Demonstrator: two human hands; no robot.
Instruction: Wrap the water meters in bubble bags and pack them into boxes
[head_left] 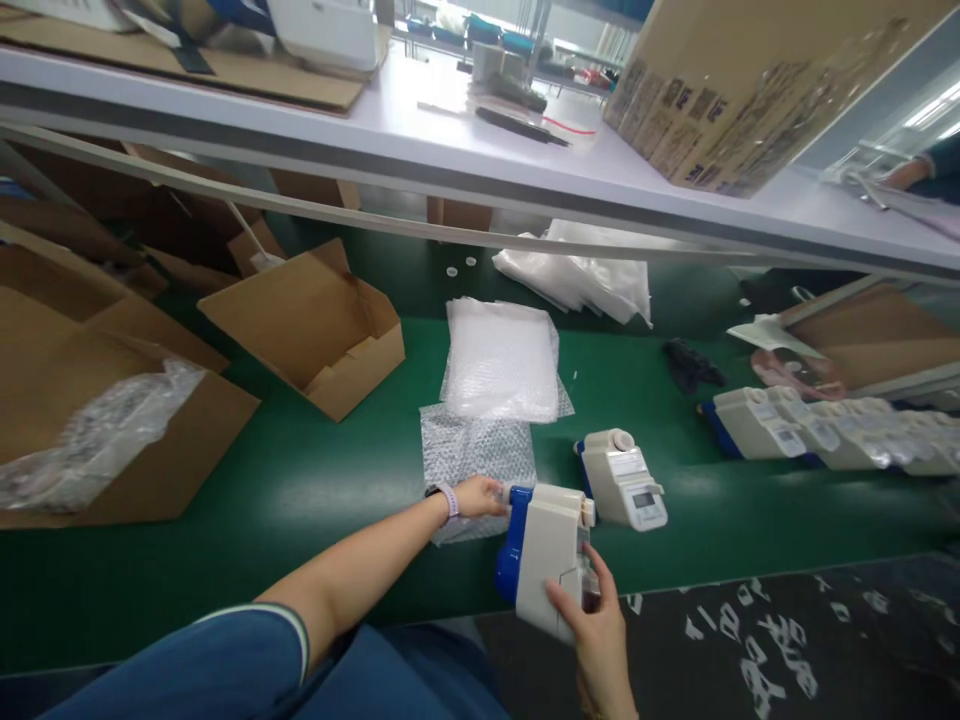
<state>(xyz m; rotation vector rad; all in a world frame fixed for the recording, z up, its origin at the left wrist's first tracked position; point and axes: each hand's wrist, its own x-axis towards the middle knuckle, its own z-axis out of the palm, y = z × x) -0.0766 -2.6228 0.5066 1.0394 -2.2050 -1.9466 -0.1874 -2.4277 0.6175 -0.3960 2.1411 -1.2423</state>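
A cream-and-blue meter (pixel 547 555) is held tilted over the front of the green bench. My right hand (pixel 596 625) grips its lower right side, thumb on the cream casing and fingers around the clear-windowed face. At the upper left, my left hand (pixel 480 496) is closed with its fingertips at the fitting on the meter's blue back; whether a small cap is between them cannot be made out. Beneath my left hand lies a sheet of bubble wrap (pixel 450 445), below a stack of bubble-wrap bags (pixel 502 360). A second meter (pixel 622 480) with a small display lies just right of the held one.
An open cardboard box (pixel 322 335) and a larger one (pixel 172 450) containing bubble wrap stand left. Several meters (pixel 761 425) line the right side. White plastic bags (pixel 577 275) lie under a raised shelf (pixel 420 170) across the back. A person's hand (pixel 904 175) shows far right.
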